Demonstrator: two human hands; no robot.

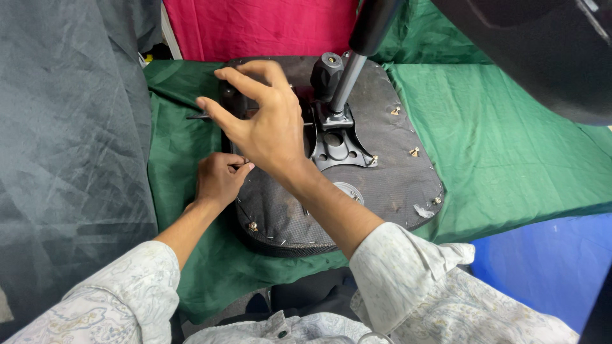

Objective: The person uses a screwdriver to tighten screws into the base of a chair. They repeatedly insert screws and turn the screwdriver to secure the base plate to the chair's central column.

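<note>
An upturned office chair seat [389, 172] lies on green cloth, its black fabric underside facing up. A black metal mounting plate [338, 148] with a grey column [347, 83] and a black knob [326, 71] sits on it. My left hand [218, 179] is at the seat's left edge, fingers closed on a thin dark tool. My right hand [264, 118] reaches across over the left part of the plate, fingers spread and pinching near a black lever [203, 116]. What the fingertips touch is hidden.
Green cloth [503, 146] covers the work surface. A pink cloth [261, 28] hangs behind, grey sheeting [70, 127] at left, a blue surface [548, 261] at lower right. A large black chair part [542, 44] looms at upper right. Several brass fittings [414, 152] dot the seat's right rim.
</note>
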